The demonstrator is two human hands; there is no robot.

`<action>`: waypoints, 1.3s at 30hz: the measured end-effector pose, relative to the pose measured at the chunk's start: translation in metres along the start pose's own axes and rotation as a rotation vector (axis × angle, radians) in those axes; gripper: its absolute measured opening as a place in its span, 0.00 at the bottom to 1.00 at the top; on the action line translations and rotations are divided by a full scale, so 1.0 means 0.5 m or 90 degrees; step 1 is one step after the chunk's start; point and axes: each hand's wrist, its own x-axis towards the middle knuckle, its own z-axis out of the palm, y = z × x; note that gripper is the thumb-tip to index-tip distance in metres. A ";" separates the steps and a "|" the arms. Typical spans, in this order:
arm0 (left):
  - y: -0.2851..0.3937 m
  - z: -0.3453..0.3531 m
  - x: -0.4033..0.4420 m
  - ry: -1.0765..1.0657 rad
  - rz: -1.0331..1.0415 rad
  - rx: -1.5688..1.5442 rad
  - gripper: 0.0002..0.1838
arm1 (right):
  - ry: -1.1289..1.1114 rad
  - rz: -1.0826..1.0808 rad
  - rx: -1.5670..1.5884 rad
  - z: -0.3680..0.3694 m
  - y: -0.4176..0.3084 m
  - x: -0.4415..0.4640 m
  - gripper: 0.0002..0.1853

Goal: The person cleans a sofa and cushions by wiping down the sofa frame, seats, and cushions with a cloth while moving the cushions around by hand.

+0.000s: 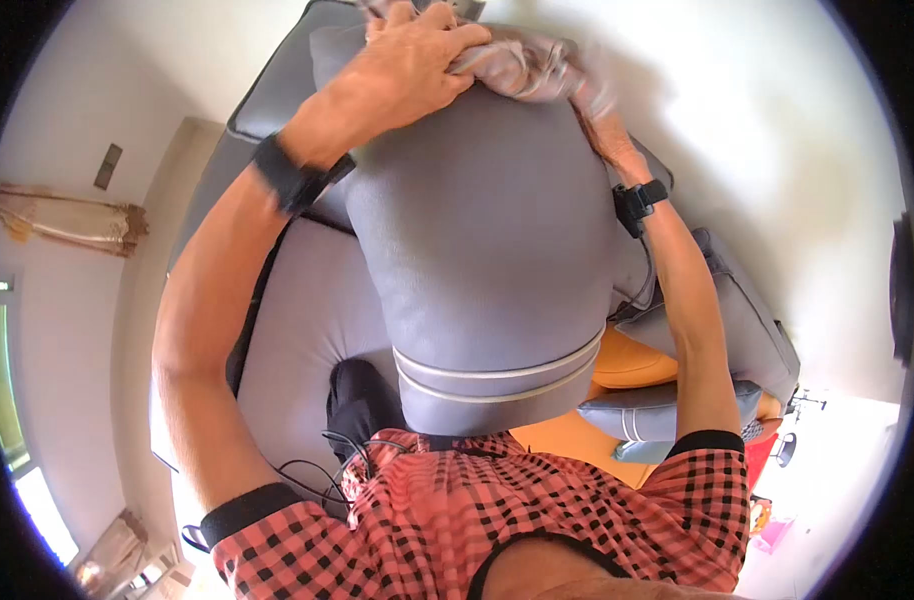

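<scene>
A large grey cushion (477, 230) with two pale piping lines stands in front of my body, close against my checked shirt. Along its far top edge lies a bunched, pinkish-grey cloth (522, 68). My left hand (412, 75) is closed on the cloth at the cushion's far left corner, fingers curled over the edge. At the far right side, my right hand (605, 130) touches the cushion's edge and meets the cloth's end. Its fingers are blurred and partly hidden there. Each wrist wears a black band.
Under and behind the cushion is a grey sofa (302, 310). On the right lie an orange cushion (632, 360) and a grey-blue cushion (662, 410) with pale piping. Black cables (322, 480) hang by my left side. A white wall (777, 130) rises to the right.
</scene>
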 end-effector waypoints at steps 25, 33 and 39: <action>0.246 0.183 -0.642 -0.029 -0.695 -0.575 0.06 | 0.016 0.080 0.048 0.022 -0.061 0.015 0.20; 0.136 0.062 -0.532 0.325 -0.719 -0.489 0.08 | -0.007 0.119 0.052 0.014 -0.073 0.004 0.22; 0.135 0.046 -0.291 0.288 -0.230 -0.324 0.21 | -0.008 0.113 0.091 0.016 -0.040 -0.005 0.21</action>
